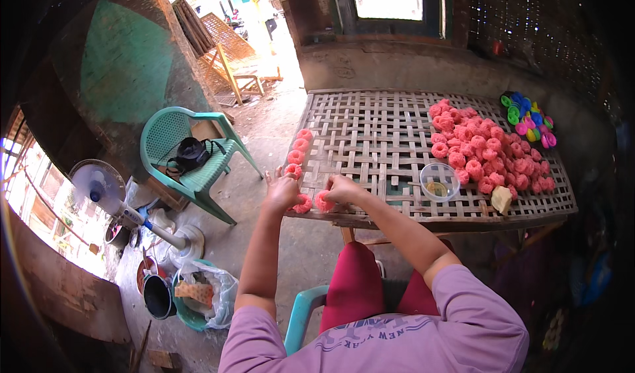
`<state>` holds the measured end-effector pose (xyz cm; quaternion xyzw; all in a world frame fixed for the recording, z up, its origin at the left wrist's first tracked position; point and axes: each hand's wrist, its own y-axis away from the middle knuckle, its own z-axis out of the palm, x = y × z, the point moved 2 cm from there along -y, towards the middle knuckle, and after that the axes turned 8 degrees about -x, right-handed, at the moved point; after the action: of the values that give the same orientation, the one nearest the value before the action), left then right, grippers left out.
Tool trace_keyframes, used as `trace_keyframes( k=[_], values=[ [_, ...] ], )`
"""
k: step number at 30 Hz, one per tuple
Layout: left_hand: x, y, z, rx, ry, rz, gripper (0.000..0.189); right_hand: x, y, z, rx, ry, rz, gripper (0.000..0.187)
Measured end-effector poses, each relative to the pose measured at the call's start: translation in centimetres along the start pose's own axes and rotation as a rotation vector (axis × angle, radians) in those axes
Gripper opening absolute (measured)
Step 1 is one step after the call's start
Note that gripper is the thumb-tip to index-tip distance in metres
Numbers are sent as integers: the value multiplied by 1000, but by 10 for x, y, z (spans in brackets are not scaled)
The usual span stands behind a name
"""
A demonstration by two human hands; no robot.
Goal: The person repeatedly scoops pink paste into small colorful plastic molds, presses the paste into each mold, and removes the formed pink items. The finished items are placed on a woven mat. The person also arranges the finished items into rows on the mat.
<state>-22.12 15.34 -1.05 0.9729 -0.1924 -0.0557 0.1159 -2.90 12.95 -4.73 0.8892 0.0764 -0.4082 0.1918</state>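
On the woven bamboo tabletop [354, 120], several pink ring-shaped pieces [298, 145] form a row along the left edge. My left hand [284, 189] is over the near end of that row, touching the pieces there; its grip is partly hidden. My right hand [342, 190] has its fingers on another pink ring [325, 201] at the near left corner. A big heap of similar pink pieces [478, 145] lies on the right side. Before the heap stands a round clear plastic tub [440, 182] with a little yellowish matter inside. A pale yellow lump [501, 199] sits by the near edge.
Colourful plastic pieces [528, 117] lie behind the heap. A green plastic chair [203, 159] holding a black bag [192, 155], a fan [99, 189], and a bucket with a plastic bag [218, 293] stand left of the table. A person is far off outside the doorway.
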Motion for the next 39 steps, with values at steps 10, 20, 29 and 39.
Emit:
trace_keyframes(
  k=[10,20,29,39],
  values=[
    [-12,-9,12,-95,75,19,28,-16,-10,22,77,342,-104,28],
    [1,22,-7,55,120,92,40,8,67,-79,445,161,-411,23],
    [43,34,-15,205,321,337,36,178,106,-227,392,757,358,29],
    [44,51,12,183,307,216,52,109,98,-210,659,353,8,42]
  ],
)
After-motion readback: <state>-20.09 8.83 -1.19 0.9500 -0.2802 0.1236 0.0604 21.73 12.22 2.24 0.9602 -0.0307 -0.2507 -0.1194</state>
